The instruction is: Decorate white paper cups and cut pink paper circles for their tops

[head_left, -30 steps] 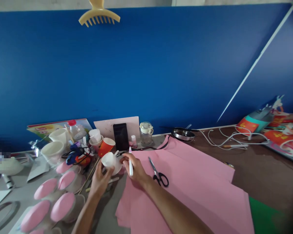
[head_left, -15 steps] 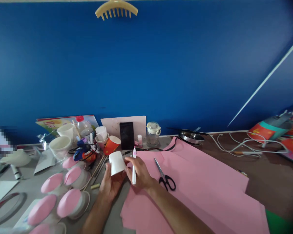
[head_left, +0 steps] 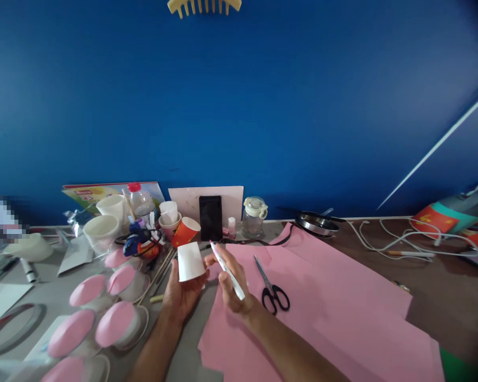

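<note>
A white paper cup (head_left: 190, 261), its wide rim facing down, rests in the grip of my left hand (head_left: 180, 292). My right hand (head_left: 233, 281) is closed around a white marker (head_left: 229, 273) with a pink tip pointing up and left, a little apart from the cup. The cup's visible side looks plain. Under my right forearm spread large sheets of pink paper (head_left: 322, 302), with black-handled scissors (head_left: 271, 289) lying on them. To the left stand several white cups topped with pink paper (head_left: 115, 324).
Along the blue wall are a black phone (head_left: 211, 217), a glass jar (head_left: 254, 216), an orange cup (head_left: 186, 232), stacked white cups (head_left: 101, 233) and a red-capped bottle (head_left: 141, 201). A roll of black-and-silver tape (head_left: 316, 224) and white cables (head_left: 402, 241) lie to the right.
My right hand has tilted the marker from upright to slanting, its tip now nearer the cup. My left hand has turned the cup slightly more upright. The view has shifted a little.
</note>
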`<control>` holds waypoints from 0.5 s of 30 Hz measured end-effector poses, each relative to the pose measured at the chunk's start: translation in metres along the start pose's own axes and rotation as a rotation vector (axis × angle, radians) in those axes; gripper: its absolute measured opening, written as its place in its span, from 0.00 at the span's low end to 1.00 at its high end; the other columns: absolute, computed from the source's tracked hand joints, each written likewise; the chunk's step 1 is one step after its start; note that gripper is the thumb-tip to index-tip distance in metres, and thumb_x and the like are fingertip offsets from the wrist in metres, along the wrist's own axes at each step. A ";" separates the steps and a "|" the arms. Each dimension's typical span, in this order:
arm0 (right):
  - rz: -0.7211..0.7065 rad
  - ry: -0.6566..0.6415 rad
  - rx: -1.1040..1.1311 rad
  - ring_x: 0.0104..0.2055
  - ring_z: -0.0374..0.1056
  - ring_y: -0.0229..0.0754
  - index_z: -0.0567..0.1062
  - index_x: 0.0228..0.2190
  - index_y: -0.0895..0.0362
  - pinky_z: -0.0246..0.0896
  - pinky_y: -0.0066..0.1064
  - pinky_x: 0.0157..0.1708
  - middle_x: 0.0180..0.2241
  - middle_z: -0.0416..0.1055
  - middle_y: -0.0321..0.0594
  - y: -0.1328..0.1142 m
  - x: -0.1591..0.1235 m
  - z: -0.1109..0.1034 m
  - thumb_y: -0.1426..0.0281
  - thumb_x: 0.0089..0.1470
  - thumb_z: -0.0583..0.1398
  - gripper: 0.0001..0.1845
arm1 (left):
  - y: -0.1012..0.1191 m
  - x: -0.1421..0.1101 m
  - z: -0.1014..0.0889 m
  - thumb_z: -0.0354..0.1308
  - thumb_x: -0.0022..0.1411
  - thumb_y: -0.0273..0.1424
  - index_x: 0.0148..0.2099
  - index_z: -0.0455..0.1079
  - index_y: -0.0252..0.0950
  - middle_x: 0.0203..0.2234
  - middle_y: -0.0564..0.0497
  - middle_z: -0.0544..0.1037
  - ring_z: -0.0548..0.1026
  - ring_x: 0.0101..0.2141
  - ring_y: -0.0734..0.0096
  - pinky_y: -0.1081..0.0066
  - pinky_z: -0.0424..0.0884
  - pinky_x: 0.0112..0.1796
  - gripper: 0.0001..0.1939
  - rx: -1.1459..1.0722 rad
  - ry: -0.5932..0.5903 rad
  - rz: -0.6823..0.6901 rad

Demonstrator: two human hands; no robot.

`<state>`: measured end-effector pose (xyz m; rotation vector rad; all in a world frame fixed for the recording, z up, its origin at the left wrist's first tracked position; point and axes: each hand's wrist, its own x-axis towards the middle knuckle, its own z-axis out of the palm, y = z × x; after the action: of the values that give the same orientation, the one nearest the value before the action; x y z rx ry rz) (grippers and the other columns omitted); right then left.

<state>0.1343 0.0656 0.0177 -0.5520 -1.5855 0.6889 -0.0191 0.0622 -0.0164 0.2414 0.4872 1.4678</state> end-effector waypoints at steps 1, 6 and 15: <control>-0.009 0.006 0.018 0.40 0.70 0.47 0.65 0.53 0.56 0.68 0.40 0.40 0.39 0.72 0.47 -0.002 0.000 0.001 0.51 0.62 0.45 0.28 | 0.000 0.000 0.001 0.52 0.64 0.41 0.50 0.71 0.35 0.39 0.41 0.81 0.80 0.38 0.58 0.62 0.77 0.39 0.19 -0.003 -0.001 0.006; 0.043 0.009 0.112 0.33 0.69 0.43 0.70 0.48 0.56 0.69 0.37 0.35 0.31 0.71 0.43 -0.004 -0.010 0.014 0.53 0.63 0.45 0.25 | 0.001 0.000 0.003 0.53 0.64 0.40 0.44 0.74 0.33 0.33 0.45 0.82 0.80 0.31 0.62 0.66 0.77 0.34 0.17 -0.012 0.055 0.043; 0.113 -0.038 0.085 0.35 0.71 0.43 0.71 0.35 0.55 0.69 0.34 0.39 0.35 0.74 0.44 -0.011 -0.012 0.021 0.63 0.58 0.55 0.10 | 0.004 0.002 -0.001 0.51 0.64 0.45 0.46 0.73 0.31 0.31 0.43 0.81 0.80 0.31 0.60 0.62 0.77 0.36 0.23 0.061 0.102 0.043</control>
<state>0.1155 0.0470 0.0153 -0.5720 -1.5611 0.8521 -0.0227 0.0639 -0.0158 0.2272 0.6133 1.5139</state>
